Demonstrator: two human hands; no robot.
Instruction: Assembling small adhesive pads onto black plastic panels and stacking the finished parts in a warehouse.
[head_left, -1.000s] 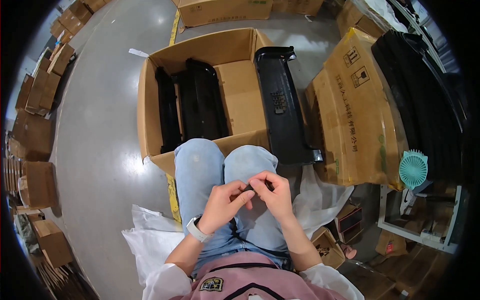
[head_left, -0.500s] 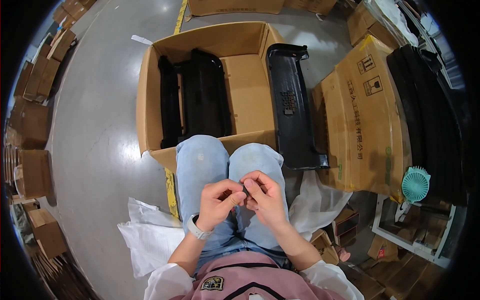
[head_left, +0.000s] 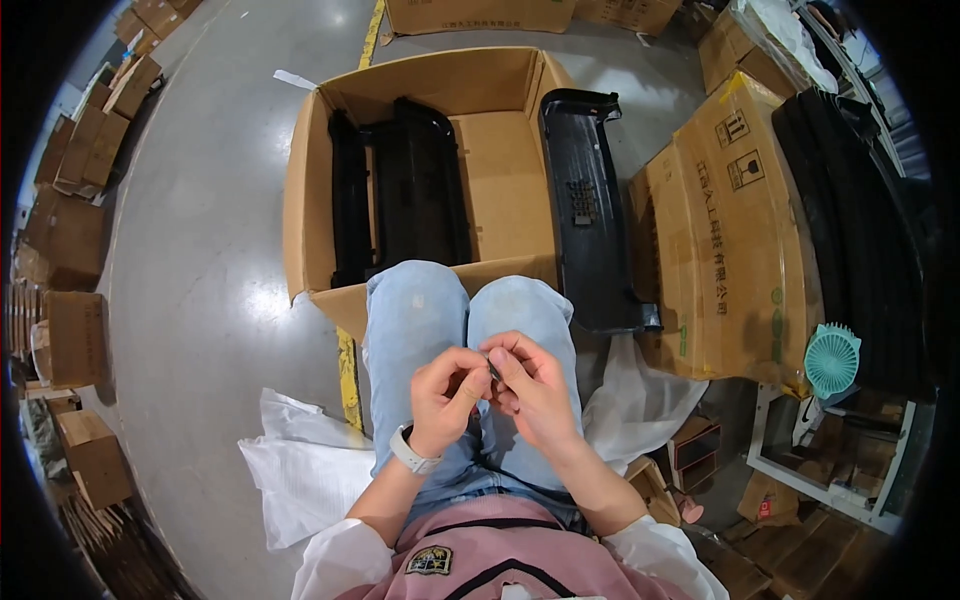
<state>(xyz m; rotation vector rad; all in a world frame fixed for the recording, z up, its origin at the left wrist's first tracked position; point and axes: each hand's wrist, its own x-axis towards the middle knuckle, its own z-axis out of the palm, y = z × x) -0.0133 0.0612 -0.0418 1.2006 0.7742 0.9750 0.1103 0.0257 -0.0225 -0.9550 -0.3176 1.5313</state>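
Observation:
Over my lap, my left hand (head_left: 443,397) and my right hand (head_left: 534,392) meet fingertip to fingertip. Between them they pinch a small dark piece (head_left: 494,371), mostly covered by the fingers and too small to name. Ahead and to the right, a long black panel (head_left: 592,270) leans against the open cardboard box. On its surface lies a cluster of several small dark pieces (head_left: 581,203). Inside the box (head_left: 505,180), another black panel (head_left: 420,190) stands on the left, next to a narrower black part (head_left: 349,205).
To the right is a large taped carton (head_left: 735,240), with a teal handheld fan (head_left: 832,360) at its near corner and stacked black parts (head_left: 850,240) beyond. White wrapping sheets (head_left: 305,475) lie on the floor at my left. Cartons (head_left: 75,335) line the far left.
The view has shifted slightly, so the box and panels sit a little further right. My fingers have adjusted a little around the small dark piece, which both hands keep between them.

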